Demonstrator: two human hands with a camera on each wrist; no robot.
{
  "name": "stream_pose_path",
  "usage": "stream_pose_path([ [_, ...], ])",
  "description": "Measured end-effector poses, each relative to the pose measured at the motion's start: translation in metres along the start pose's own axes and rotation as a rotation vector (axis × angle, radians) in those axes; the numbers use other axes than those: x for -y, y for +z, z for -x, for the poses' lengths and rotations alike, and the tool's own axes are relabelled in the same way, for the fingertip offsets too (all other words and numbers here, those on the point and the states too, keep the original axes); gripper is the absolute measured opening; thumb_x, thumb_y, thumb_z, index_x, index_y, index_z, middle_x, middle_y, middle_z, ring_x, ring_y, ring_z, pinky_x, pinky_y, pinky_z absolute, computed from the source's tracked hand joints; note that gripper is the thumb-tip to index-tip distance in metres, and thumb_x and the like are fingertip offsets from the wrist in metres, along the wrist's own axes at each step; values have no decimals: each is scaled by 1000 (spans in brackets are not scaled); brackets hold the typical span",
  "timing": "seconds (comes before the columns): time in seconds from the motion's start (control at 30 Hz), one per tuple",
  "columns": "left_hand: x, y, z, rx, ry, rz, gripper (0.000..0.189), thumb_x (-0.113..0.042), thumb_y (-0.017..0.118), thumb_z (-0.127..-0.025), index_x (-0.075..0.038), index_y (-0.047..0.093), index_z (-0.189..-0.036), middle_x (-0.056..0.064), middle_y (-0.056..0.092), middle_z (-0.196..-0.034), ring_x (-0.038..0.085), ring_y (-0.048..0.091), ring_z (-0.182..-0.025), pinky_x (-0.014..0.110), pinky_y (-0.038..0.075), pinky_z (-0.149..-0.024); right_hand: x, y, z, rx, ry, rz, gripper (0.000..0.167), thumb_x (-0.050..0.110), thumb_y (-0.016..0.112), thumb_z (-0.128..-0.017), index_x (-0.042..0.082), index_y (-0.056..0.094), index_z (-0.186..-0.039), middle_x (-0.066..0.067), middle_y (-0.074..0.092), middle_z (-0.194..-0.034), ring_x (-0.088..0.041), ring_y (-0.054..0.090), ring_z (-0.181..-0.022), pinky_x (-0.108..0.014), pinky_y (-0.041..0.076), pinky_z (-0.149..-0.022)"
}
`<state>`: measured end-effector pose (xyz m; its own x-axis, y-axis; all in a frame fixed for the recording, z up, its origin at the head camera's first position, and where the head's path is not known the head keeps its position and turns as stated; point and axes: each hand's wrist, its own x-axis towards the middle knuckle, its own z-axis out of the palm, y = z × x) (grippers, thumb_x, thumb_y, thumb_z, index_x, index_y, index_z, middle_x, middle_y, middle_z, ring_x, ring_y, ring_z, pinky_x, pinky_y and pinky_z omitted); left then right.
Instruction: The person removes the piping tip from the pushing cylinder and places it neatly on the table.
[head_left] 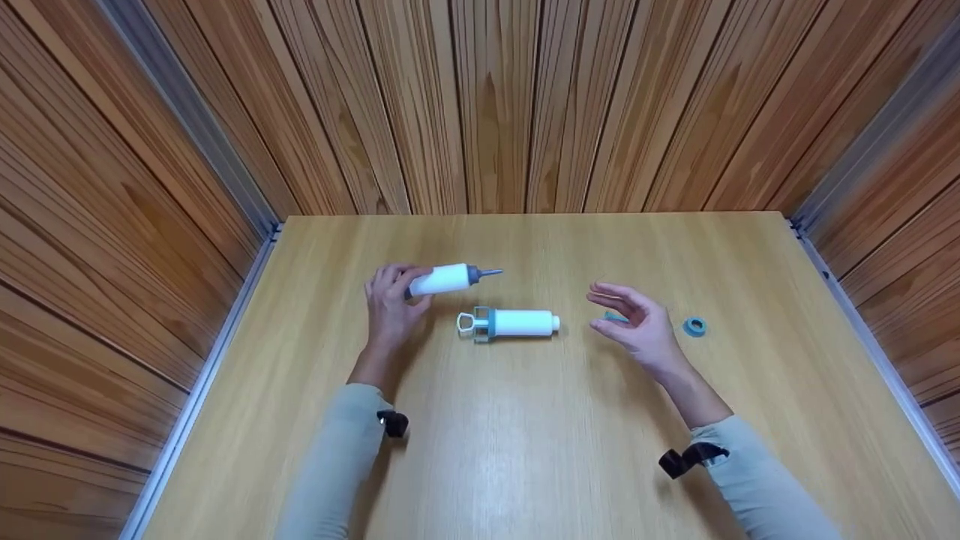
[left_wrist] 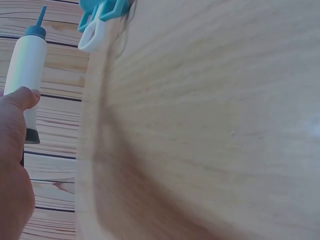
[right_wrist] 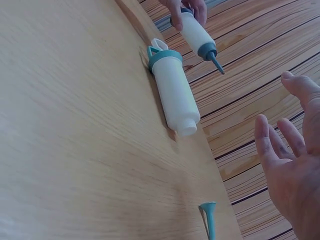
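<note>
Head view, standing by: left hand (head_left: 391,301) grips a slim white bottle (head_left: 442,280) near its base, thumb on one side and fingers on the other; bottle held up off the bench (head_left: 487,465), tilted slightly, grey-blue nozzle pointing right. Just nearer the person, a white cylinder (head_left: 523,323) lies on its side on the bench, teal collar and white loop handle to the left, narrow neck to the right. Right hand (head_left: 639,324) hangs near that neck end, apart from it, thumb and fingers wide. A small teal piece (head_left: 615,317) shows partly behind this hand; a teal ring (head_left: 687,328) lies on the bench to its right. Pale sleeves (head_left: 330,450) on both arms; plank-patterned wooden walls (head_left: 487,112) on three sides. Left wrist view: hand cut off by the frame edge, thumb across the bottle, dark base below, nozzle upward in this view; only the cylinder's collar and handle show, at the top. Right wrist view: thumb well apart from the fingers, palm partly seen; cylinder lying on the bench, bottle beyond it in the other hand; teal piece on the bench shows a flared end and slim stem, lower part cut off.
</note>
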<state>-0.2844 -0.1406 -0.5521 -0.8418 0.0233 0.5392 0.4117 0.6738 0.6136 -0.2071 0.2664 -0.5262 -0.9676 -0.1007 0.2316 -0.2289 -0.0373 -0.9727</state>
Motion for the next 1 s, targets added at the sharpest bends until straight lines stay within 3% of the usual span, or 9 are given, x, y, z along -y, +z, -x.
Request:
stream_pose_path([
  [0.17, -7, 2, 3, -12, 25, 12, 36, -11, 94, -92, -12, 83, -126, 17, 75, -132, 43, 65, -128, 62, 42, -112, -2, 4, -2, -5, 7, 27, 57, -20, 73, -96, -15, 59, -151, 15, 79, -137, -5, 76, -131, -20, 64, -101],
  [0.3, -13, 5, 6, -12, 44, 25, 37, -10, 94, -91, -12, 83, -126, 17, 75, -132, 43, 65, -128, 61, 42, -111, -6, 7, -2, -14, 19, 42, 56, -19, 74, -96, -14, 60, -150, 7, 79, -140, -4, 75, -131, -20, 63, -102],
  [0.4, -18, 7, 7, -17, 65, 29, 36, -9, 94, -91, -12, 84, -126, 16, 76, -132, 41, 65, -128, 59, 42, -110, -7, 9, -3, -9, 21, 34, 55, -19, 74, -96, -15, 60, -150, 9, 79, -140, -3, 75, -132, -21, 64, -102],
  [0.47, -23, 8, 7, -23, 86, 34, 37, -8, 94, -90, -12, 84, -125, 16, 76, -132, 40, 66, -127, 57, 42, -108, -7, 10, -3, -3, 14, 33, 55, -19, 73, -97, -16, 59, -149, 17, 78, -136, -4, 74, -132, -21, 64, -102],
  [0.7, -41, 10, 8, -15, 141, 46, 38, -9, 96, -89, -12, 84, -125, 16, 75, -132, 40, 65, -128, 58, 44, -108, -6, 16, -8, -3, -2, 35, 54, -19, 75, -95, -16, 61, -148, 14, 78, -137, -6, 75, -131, -21, 64, -101],
  [1.0, -60, 16, 12, 9, 177, 49, 40, -12, 97, -88, -15, 85, -126, 13, 76, -132, 36, 64, -130, 59, 45, -109, -5, 20, -8, 12, 10, 54, 54, -16, 75, -97, -13, 61, -149, 18, 77, -136, -5, 75, -132, -26, 65, -105],
])
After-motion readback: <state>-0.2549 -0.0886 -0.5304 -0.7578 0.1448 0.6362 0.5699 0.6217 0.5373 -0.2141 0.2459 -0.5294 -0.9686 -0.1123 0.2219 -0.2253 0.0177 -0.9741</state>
